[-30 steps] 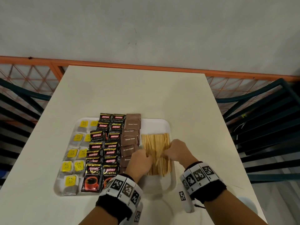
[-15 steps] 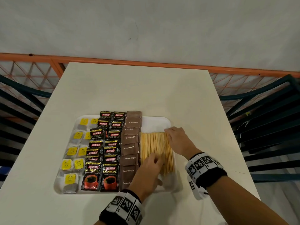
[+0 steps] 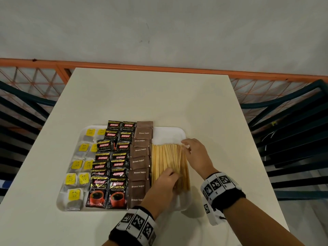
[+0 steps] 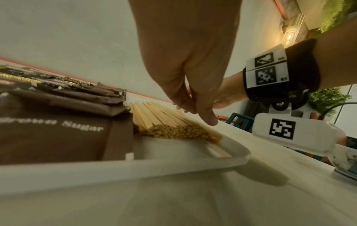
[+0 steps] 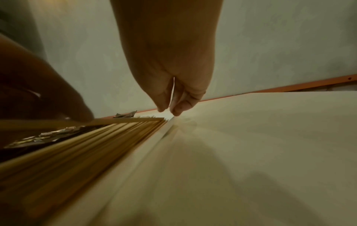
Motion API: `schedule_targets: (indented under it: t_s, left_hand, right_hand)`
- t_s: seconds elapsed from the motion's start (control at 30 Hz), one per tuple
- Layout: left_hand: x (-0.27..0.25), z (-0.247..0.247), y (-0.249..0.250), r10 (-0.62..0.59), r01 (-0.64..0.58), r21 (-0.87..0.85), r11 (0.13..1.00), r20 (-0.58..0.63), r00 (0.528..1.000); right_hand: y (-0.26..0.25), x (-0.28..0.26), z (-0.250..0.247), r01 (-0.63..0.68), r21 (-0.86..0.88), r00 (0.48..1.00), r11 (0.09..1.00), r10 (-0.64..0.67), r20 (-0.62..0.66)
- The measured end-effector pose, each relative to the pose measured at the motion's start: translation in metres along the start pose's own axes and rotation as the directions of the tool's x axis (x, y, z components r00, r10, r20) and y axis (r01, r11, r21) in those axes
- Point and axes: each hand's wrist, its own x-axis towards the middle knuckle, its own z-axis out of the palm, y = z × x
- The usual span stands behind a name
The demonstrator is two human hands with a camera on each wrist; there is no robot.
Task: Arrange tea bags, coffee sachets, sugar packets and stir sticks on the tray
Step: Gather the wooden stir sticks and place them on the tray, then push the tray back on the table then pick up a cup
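Observation:
A white tray (image 3: 170,134) holds yellow-tagged tea bags (image 3: 78,174) on the left. Beside them come black coffee sachets (image 3: 113,157), brown sugar packets (image 3: 140,162) and a flat pile of wooden stir sticks (image 3: 165,157) on the right. My left hand (image 3: 170,174) is at the near end of the pile. Its fingers and thumb (image 4: 210,120) pinch one stick (image 5: 125,120), which lies askew above the others. My right hand (image 3: 186,146) is at the far right corner of the pile, with loosely spread fingertips (image 5: 177,112) at the stick ends.
The tray sits near the front of a cream table (image 3: 159,96). An orange railing (image 3: 159,68) runs behind the table below a grey wall. Dark green slatted chairs (image 3: 292,139) stand on both sides.
The hands were close together over the middle of the sticks. The right hand has gone to the pile's far right corner and the left has drawn back to its near end.

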Motion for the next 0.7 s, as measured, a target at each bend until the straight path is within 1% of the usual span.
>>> schedule_targets:
  t_s: [0.07,0.13,0.23,0.37,0.43,0.47,0.53,0.57,0.6,0.7]
  left_hand:
    - [0.001,0.003,-0.001,-0.007,0.007,-0.009,1.000,0.003,1.000]
    - [0.000,0.004,-0.001,-0.027,0.028,-0.028,0.999,0.020,0.999]
    - [-0.006,-0.001,0.001,-0.041,0.040,-0.046,0.998,-0.010,0.999]
    - [-0.037,-0.025,-0.005,-0.080,0.070,-0.076,0.995,-0.140,0.987]
    - [-0.061,-0.041,-0.020,-0.166,0.157,-0.057,0.986,-0.220,0.961]
    - [-0.075,-0.049,-0.031,-0.209,0.204,-0.049,0.978,-0.280,0.937]
    - [-0.102,-0.066,-0.058,-0.257,0.273,-0.019,0.962,-0.412,0.874]
    - [-0.116,-0.076,-0.070,-0.287,0.322,0.002,0.947,-0.448,0.847]
    - [-0.129,-0.083,-0.082,-0.322,0.376,0.024,0.926,-0.467,0.824]
    - [-0.161,-0.097,-0.119,-0.408,0.491,0.075,0.868,-0.455,0.791]
  right_hand:
    - [0.001,-0.006,0.001,-0.019,0.062,0.997,0.998,0.023,-0.076]
    - [0.002,-0.015,0.002,-0.053,0.112,0.991,0.992,0.067,-0.119]
    - [0.004,-0.032,0.004,-0.136,0.170,0.982,0.976,0.156,-0.109]
    - [0.008,-0.060,0.008,-0.201,0.186,0.976,0.962,0.212,-0.041]
    - [0.010,-0.074,0.011,-0.235,0.177,0.971,0.956,0.237,0.010]
    - [0.010,-0.081,0.013,-0.247,0.169,0.969,0.954,0.247,0.024]
    - [0.009,-0.094,0.016,-0.260,0.153,0.966,0.954,0.259,0.025]
    - [0.008,-0.100,0.017,-0.263,0.136,0.965,0.955,0.261,0.032]
    - [0.007,-0.106,0.018,-0.264,0.108,0.964,0.959,0.260,0.051]
    - [0.004,-0.125,0.021,-0.279,0.022,0.953,0.960,0.274,0.130]
